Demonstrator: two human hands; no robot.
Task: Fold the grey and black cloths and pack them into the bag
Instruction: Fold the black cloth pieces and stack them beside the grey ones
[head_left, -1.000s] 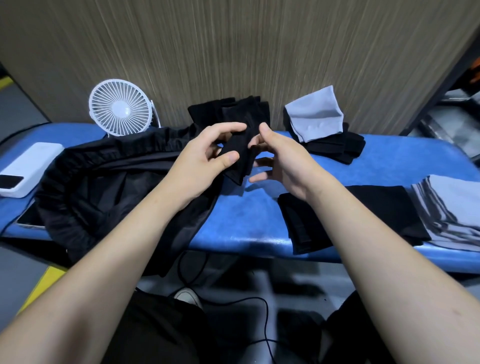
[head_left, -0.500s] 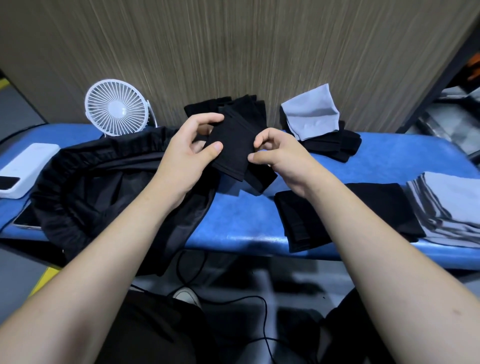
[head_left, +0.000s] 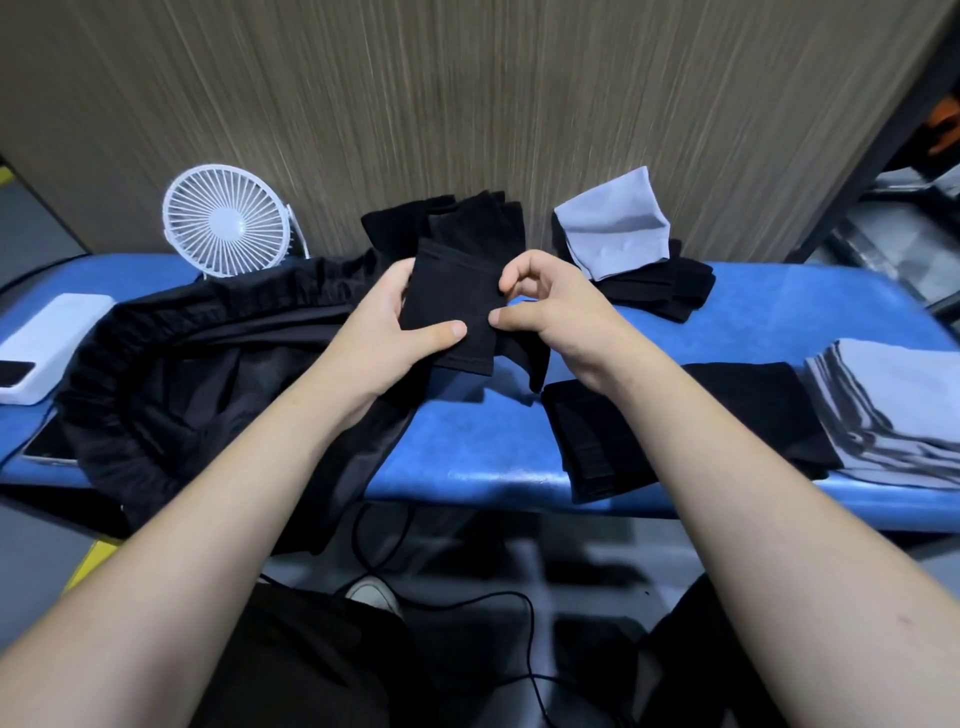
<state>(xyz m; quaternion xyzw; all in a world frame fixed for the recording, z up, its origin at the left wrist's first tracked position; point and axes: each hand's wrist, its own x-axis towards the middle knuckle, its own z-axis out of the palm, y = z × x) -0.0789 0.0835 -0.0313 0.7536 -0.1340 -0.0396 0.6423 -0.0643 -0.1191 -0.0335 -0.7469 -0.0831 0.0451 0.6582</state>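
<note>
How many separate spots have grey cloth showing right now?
2. One grey cloth lies atop black cloths at the back by the wall; a grey stack sits at the table's right edge. More may be hidden.

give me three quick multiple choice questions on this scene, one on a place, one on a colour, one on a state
1. Where is the round white desk fan?
A. left end of the blue padded table
B. right end
C. floor

2. What colour is the small cloth in both hands?
A. grey
B. black
C. white

3. How does the right hand meet it?
A. flat on top
B. pinching its edge
C. apart from it

Answers: 1 A, it stands left, by the wall. 2 B, it is black. 3 B, thumb and fingers pinch its right edge while the left hand grips the other side.
</note>
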